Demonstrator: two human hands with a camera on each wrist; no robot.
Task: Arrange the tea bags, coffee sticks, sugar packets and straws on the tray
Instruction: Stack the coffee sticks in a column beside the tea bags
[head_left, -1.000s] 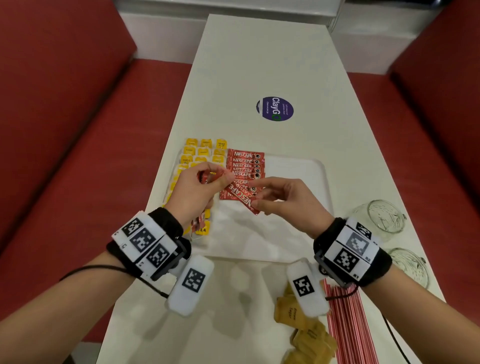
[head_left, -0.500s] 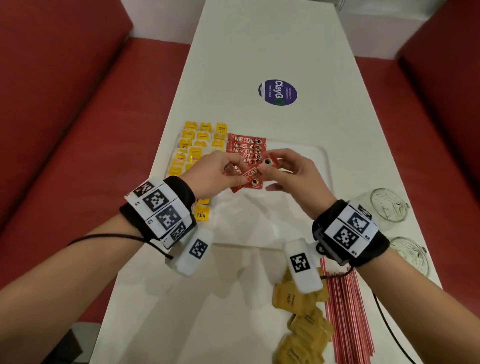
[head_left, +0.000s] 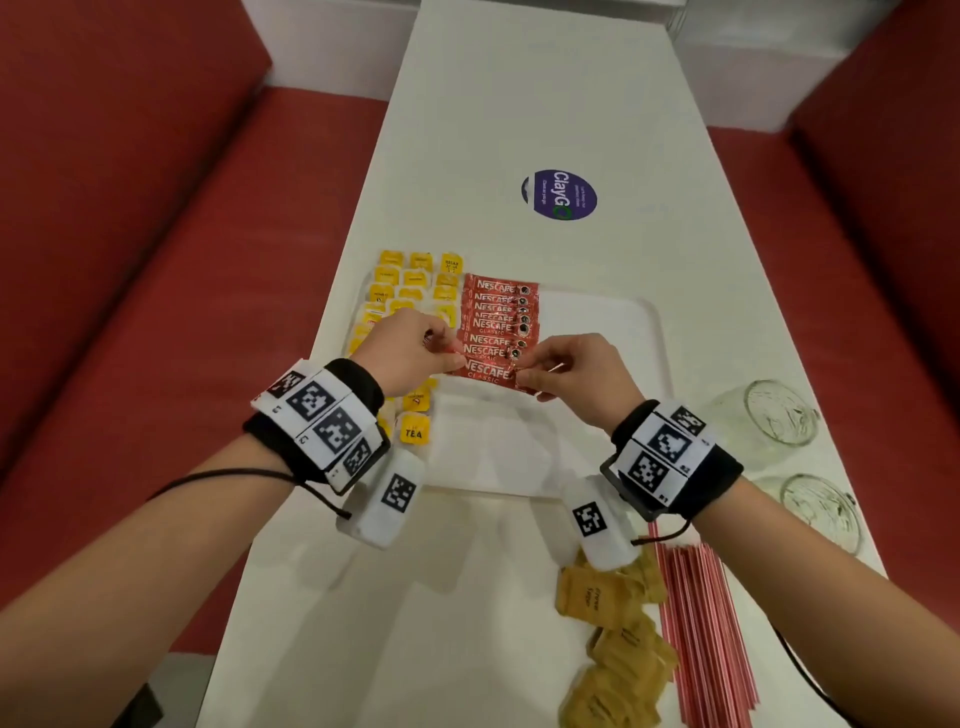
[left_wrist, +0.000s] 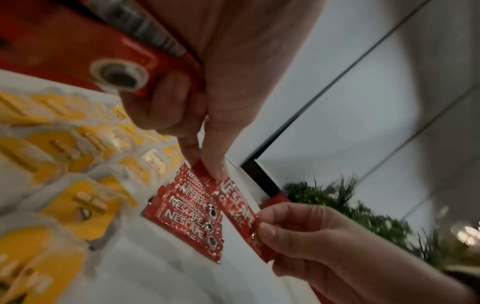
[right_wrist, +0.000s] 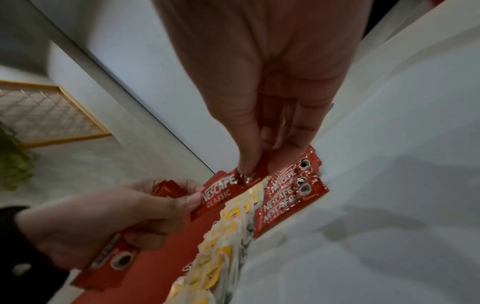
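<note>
Head view: both hands sit mid-frame over the white tray (head_left: 644, 332), w/ a Nescafe coffee stick (head_left: 485, 371) stretched btwn them at the near end of the coffee stick row (head_left: 501, 317). Left hand (head_left: 410, 351) pinches its left end & also holds spare sticks (right_wrist: 109, 259) in the palm; right hand (head_left: 576, 376) pinches the right end, thumb vs forefinger. Progress, judging by layout: yellow tea bags (head_left: 415, 280) appear done along the tray's left side, coffee row approx. finished bar the spares. Left to do: brown sugar packets (head_left: 613, 644) & red straws (head_left: 701, 629), both on the counter (head_left: 363, 623) at lower right, off the tray.
</note>
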